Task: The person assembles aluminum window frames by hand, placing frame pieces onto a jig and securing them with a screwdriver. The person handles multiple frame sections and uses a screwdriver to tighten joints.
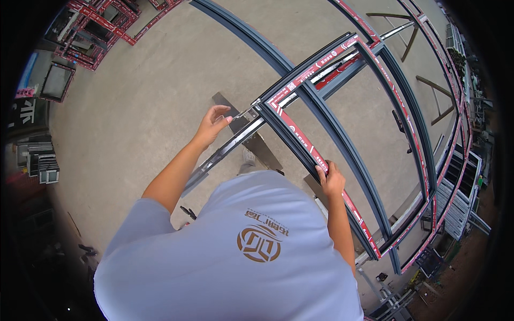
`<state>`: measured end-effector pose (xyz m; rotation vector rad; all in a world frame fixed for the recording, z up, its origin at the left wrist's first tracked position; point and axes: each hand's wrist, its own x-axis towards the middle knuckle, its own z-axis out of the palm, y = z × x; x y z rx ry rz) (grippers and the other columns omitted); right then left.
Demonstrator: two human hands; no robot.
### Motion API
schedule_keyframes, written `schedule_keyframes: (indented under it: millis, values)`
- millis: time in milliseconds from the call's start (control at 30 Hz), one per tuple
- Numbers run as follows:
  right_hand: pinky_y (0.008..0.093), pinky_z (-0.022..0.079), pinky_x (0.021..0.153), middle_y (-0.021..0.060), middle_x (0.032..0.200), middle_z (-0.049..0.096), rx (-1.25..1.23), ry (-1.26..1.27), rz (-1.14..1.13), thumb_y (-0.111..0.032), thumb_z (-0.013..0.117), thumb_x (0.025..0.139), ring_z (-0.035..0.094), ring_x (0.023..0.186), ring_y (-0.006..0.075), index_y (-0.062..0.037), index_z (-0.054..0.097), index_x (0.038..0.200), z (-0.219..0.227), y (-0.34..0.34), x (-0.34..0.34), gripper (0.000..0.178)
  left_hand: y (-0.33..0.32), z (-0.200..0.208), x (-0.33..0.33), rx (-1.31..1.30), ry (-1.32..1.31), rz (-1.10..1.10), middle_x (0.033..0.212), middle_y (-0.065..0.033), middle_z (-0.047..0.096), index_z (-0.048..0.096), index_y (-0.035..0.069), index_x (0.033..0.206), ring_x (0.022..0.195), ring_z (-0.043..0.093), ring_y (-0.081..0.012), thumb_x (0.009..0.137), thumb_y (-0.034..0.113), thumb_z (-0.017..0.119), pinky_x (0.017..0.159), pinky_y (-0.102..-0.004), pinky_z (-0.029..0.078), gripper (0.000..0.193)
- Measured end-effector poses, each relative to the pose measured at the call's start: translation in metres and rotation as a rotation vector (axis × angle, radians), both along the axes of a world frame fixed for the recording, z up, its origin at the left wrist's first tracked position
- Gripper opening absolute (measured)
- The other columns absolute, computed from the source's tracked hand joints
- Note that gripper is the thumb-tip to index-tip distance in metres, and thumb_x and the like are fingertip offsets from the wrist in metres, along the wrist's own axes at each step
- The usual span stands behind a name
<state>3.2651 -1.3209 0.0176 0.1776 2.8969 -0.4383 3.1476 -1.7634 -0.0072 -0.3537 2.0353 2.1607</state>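
My right hand (333, 181) is closed around the near bar of a dark grey window frame (300, 142) faced with red-and-white protective film. Off the frame's left corner, my left hand (213, 127) has its fingers half curled, with a gap between thumb and forefinger. The thumb tip is right beside a small thin metal piece (245, 113) at that corner; whether they touch I cannot tell. Under the frame runs a silvery metal support rail (227, 145), which sticks out to the left below my left hand.
A dark flat board (262, 150) lies crosswise below the rail. Long grey profiles (243, 37) cross under the frame, and larger film-covered frames (460, 107) curve along the right. Film-covered frames (99, 32) are piled at the far left, with small frames (43, 160) stacked nearer.
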Motion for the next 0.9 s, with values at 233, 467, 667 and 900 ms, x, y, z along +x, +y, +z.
schedule_keyframes:
  millis: [233,467,667,900]
  values:
    - [0.0505,0.054,0.076,0.0192,0.103,0.07,0.071,-0.015,0.022,-0.051,0.068,0.094,0.069,0.091,0.0416,-0.0057,0.065,0.11,-0.014,0.001,0.001,0.048,-0.037,-0.061,0.007,-0.2,-0.139,-0.397,0.129,-0.0103,0.07,0.067,0.003,0.132,0.128,0.059,-0.0232,0.097,0.023,0.073,0.115,-0.0428,0.04,0.04]
    - [0.0522,0.053,0.07,0.0222,0.089,0.071,0.015,0.066,0.017,-0.051,0.07,0.093,0.069,0.081,0.0447,-0.0053,0.063,0.106,-0.01,0.006,0.004,0.048,-0.042,-0.09,-0.002,-0.12,-0.234,-0.508,0.122,-0.0125,0.073,0.066,0.001,0.135,0.114,0.067,-0.02,0.097,0.021,0.073,0.103,-0.0362,0.05,0.043]
    - [0.0515,0.054,0.071,0.0226,0.086,0.071,0.03,0.034,-0.003,-0.053,0.071,0.092,0.07,0.08,0.0444,-0.0057,0.063,0.107,-0.009,0.005,0.003,0.05,-0.046,-0.097,-0.012,-0.132,-0.219,-0.597,0.118,-0.012,0.074,0.065,-0.001,0.135,0.109,0.068,-0.0187,0.097,0.021,0.075,0.1,-0.0357,0.053,0.046]
    - [0.0488,0.055,0.072,0.0198,0.087,0.072,-0.016,0.089,-0.105,-0.052,0.079,0.085,0.07,0.08,0.0404,-0.0054,0.067,0.105,-0.002,0.001,0.006,0.053,-0.033,-0.078,-0.003,-0.287,-0.108,-0.497,0.114,-0.0118,0.074,0.066,0.0,0.131,0.109,0.067,-0.0229,0.095,0.019,0.074,0.098,-0.0394,0.051,0.041]
